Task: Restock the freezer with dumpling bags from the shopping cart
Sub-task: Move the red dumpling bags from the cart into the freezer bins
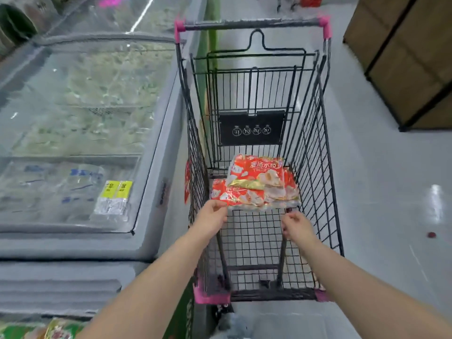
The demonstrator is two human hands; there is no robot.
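Note:
Red dumpling bags [256,183] lie stacked on the wire floor of a black shopping cart [315,172] with pink corners. My left hand [211,220] reaches into the cart and its fingertips pinch the near left edge of the lower bag. My right hand [297,226] hovers just below the stack's near right corner with fingers loosely curled, holding nothing. The chest freezer [156,192] stands directly left of the cart, its glass lid [73,118] shut over frosted packs.
Yellow price tags [117,189] sit under the freezer glass near its right edge. A brown shelving unit [403,57] stands at the far right across the grey aisle floor. More colourful packs [56,330] show at the bottom left.

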